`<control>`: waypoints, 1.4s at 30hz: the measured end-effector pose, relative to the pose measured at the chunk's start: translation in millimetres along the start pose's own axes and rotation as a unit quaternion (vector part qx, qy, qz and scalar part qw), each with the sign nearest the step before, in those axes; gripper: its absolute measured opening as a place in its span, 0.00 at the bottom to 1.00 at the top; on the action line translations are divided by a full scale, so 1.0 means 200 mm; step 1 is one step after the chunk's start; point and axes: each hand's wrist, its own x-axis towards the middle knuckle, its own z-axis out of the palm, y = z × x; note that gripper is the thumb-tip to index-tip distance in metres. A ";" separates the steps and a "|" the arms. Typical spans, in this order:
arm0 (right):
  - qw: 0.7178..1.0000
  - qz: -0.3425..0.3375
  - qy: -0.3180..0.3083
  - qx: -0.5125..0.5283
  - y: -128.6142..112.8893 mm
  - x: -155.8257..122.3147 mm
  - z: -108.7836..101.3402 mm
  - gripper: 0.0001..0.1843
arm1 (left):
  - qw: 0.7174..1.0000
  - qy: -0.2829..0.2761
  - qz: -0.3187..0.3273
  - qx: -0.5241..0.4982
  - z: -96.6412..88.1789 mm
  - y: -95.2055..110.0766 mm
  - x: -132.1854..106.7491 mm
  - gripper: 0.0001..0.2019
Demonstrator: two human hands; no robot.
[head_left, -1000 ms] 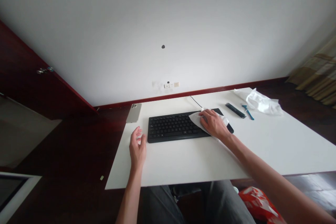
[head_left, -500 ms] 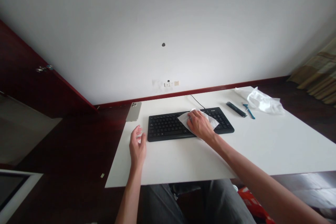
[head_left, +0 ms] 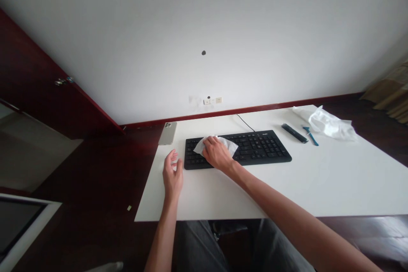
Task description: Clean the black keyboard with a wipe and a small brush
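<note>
Two hands were above the white table [head_left: 287, 191], and only one of them was on something. The right hand [head_left: 217, 153] lay palm down on a crumpled tissue [head_left: 230, 146], with its fingers curved and pressing the tissue against the left part of the keyboard [head_left: 264, 148], near the middle of the frame. I could not tell if the thumb pinched the tissue, because the hand covered that part. The left hand [head_left: 172, 176] was just beside the left end of the keyboard, its fingers loosely curled and apart, and it held nothing.

Some risks were possible here. Strong pressure could push the keys down and enter unwanted input, if the keyboard was working. A loose edge of the tissue could catch on a key and tear, and small pieces could then fall between the keys. The phone [head_left: 168, 133] lay near the left edge of the table, so a careless move of the left hand could knock it off. A thin cable [head_left: 246, 123] ran from the back of the keyboard, and a hard drag could pull on it. At the upper right lay a dark stick [head_left: 293, 133], a blue razor [head_left: 311, 136] and a white wrap [head_left: 331, 125].
</note>
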 end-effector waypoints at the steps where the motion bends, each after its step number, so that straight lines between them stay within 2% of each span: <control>1: 1.000 -0.009 -0.003 -0.002 -0.04 0.03 0.02 0.15 | 1.000 0.002 0.002 0.000 0.00 0.00 0.00 0.21; 8: 0.995 -0.091 -0.031 -0.032 -0.24 0.15 0.11 0.17 | 1.000 0.000 0.006 -0.006 0.00 0.00 0.00 0.21; 10: 0.996 -0.083 -0.027 -0.027 -0.26 0.14 0.12 0.16 | 1.000 0.002 0.007 -0.007 0.00 0.00 0.00 0.21; 13: 1.000 -0.027 -0.005 0.004 -0.23 0.10 0.11 0.16 | 1.000 0.001 0.005 -0.008 0.00 0.00 0.00 0.20; 16: 1.000 0.018 0.004 0.024 -0.15 0.02 0.08 0.20 | 1.000 -0.004 0.002 -0.009 -0.01 0.00 0.00 0.20; 20: 0.998 0.052 0.016 0.002 0.02 -0.10 0.00 0.22 | 1.000 -0.006 -0.010 -0.009 -0.01 0.01 -0.01 0.21; 28: 0.992 0.118 0.020 -0.033 0.43 -0.31 -0.25 0.19 | 1.000 -0.011 -0.015 -0.011 -0.01 0.01 0.00 0.20; 32: 0.991 0.125 0.026 -0.033 0.55 -0.35 -0.31 0.18 | 1.000 -0.011 -0.018 -0.013 -0.01 0.01 0.00 0.20; 36: 0.992 0.111 0.054 -0.029 0.52 -0.34 -0.28 0.17 | 1.000 -0.012 -0.010 -0.007 -0.01 0.00 0.00 0.20; 42: 0.995 0.082 0.048 -0.015 0.32 -0.24 -0.17 0.16 | 1.000 -0.015 -0.012 -0.001 -0.01 0.00 0.00 0.21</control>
